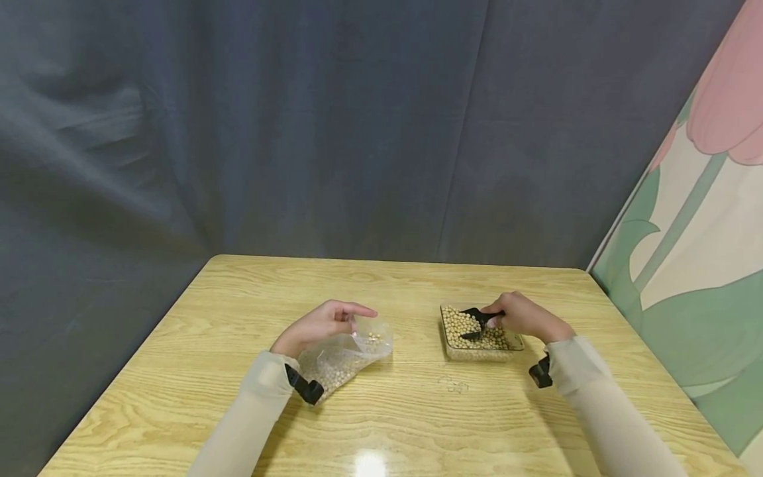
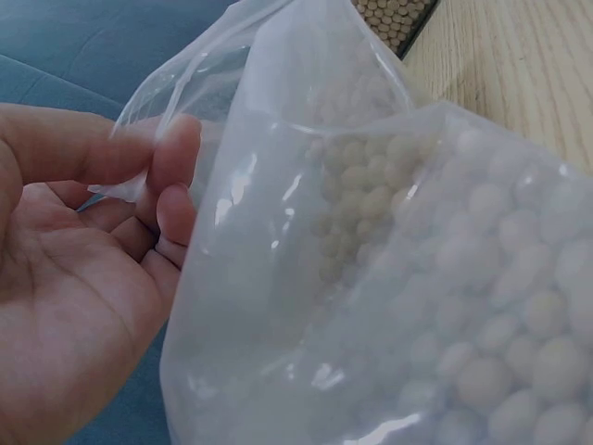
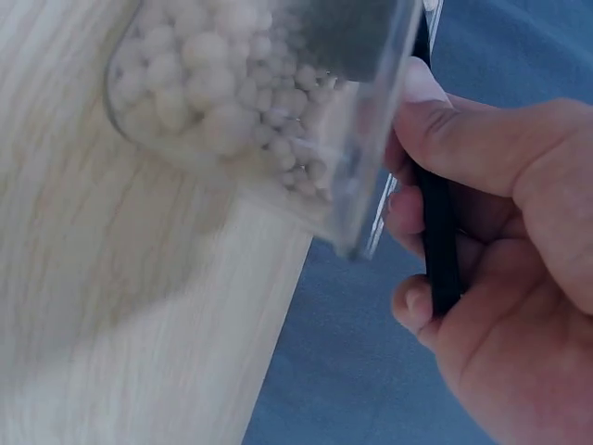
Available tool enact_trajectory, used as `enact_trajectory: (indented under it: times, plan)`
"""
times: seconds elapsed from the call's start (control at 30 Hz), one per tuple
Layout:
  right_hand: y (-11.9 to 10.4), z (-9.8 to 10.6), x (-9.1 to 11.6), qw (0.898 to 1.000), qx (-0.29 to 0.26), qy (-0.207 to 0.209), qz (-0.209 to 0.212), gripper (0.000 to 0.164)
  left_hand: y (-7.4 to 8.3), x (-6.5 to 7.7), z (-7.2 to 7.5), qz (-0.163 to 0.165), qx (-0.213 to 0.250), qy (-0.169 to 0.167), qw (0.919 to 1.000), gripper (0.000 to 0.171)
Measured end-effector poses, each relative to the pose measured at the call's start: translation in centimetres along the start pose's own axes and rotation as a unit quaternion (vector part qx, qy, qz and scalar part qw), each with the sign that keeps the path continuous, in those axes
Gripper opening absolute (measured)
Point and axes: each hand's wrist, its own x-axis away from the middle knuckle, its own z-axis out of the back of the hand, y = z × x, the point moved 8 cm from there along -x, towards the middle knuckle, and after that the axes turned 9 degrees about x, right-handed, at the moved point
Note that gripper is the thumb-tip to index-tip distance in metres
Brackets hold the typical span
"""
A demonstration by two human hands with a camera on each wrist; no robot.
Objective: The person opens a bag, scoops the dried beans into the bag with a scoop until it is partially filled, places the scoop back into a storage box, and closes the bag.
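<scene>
My left hand [image 1: 324, 326] pinches the rim of a clear plastic bag [image 2: 241, 278] between thumb and fingers. Pale round beans [image 2: 519, 371] fill the lower part of the bag, which lies on the table at left of centre. To the right stands a clear rectangular container [image 1: 477, 356] full of similar yellowish beans [image 1: 457, 326]. My right hand [image 1: 527, 315] grips the handle of a black scoop [image 3: 440, 241] above the container's right side. The scoop's head dips among the beans, partly hidden by them. In the right wrist view, fingers and thumb wrap the handle beside the container wall.
The light wood table [image 1: 405, 430] has faint marks [image 1: 454, 384] in front of the container. A dark blue curtain [image 1: 357, 132] hangs behind the table, and a flower-painted panel [image 1: 703, 265] stands along the right side.
</scene>
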Motion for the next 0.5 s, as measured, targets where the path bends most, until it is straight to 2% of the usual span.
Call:
enact_trajectory:
  times: [0.23,0.5]
  plan:
    - [0.7,-0.7,0.2,1.0,-0.006,-0.002,-0.005,0.034,-0.3,-0.1,0.0,-0.003,0.004,-0.002,1.0,0.04]
    - [1.2,-1.3,0.5,0.999,-0.044,-0.009,-0.016,0.035,-0.3,-0.2,0.1,-0.004,-0.006,0.001,1.0,0.04]
